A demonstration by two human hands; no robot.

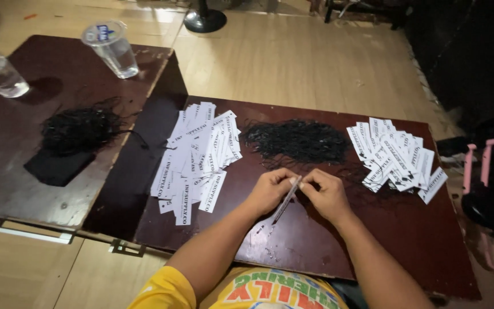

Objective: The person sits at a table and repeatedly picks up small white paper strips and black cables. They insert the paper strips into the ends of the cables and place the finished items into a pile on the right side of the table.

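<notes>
White paper tag (pixel 286 200) pinched between left hand (pixel 270 190) and right hand (pixel 328 194). Just below black string pile (pixel 297 141); tag stacks (pixel 198 155) flanking it.

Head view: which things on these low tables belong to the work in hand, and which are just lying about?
In use:
- white paper tag held by left hand and right hand
- black string pile
- left stack of white paper tags
- right stack of white paper tags

Lying about:
- two clear plastic cups
- second black string heap

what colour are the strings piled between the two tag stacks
Black strings, seen best in the head view.
</notes>
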